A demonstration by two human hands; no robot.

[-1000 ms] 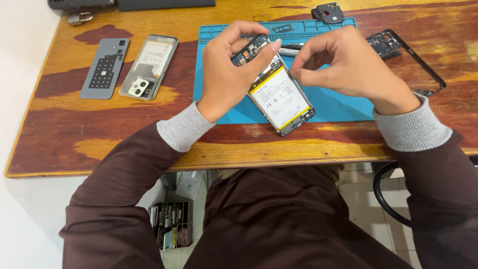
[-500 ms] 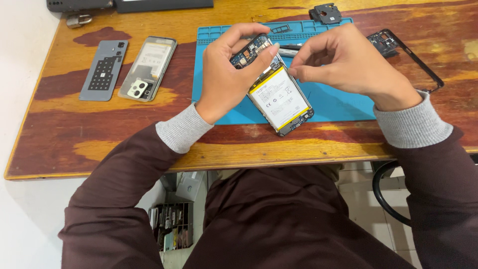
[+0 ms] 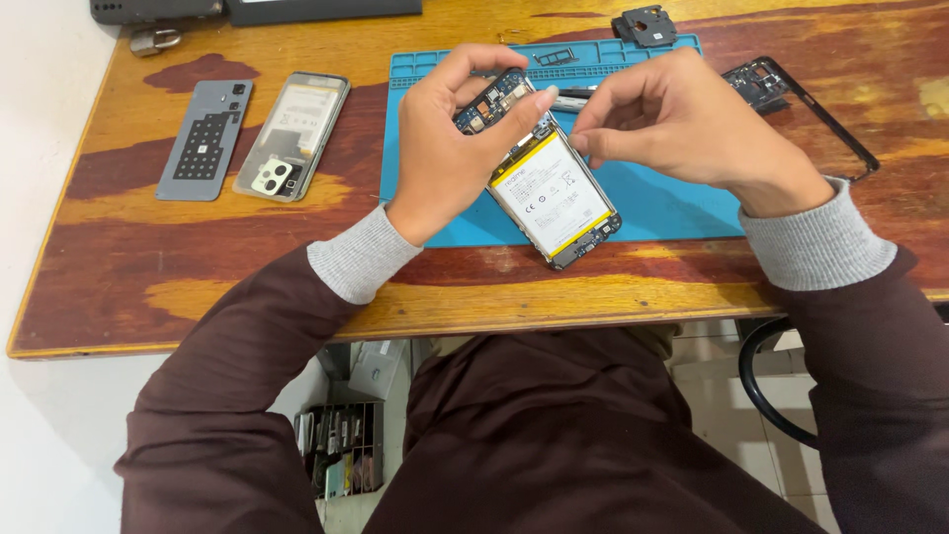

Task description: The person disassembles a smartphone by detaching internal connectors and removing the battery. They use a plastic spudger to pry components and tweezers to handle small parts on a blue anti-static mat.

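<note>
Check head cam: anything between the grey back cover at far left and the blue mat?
Yes. In the head view, a phone rear panel with camera block lies between the grey back cover and the blue mat, on the wooden table, apart from both.

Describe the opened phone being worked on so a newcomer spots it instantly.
Start at the blue work mat on the wooden table. Over its middle the left hand grips the top end of the opened phone, with the right hand pinching beside it. Unlike the grey back plate and clear-cased back cover lying far left, it shows a white, yellow-edged battery and bare circuit board.
</note>
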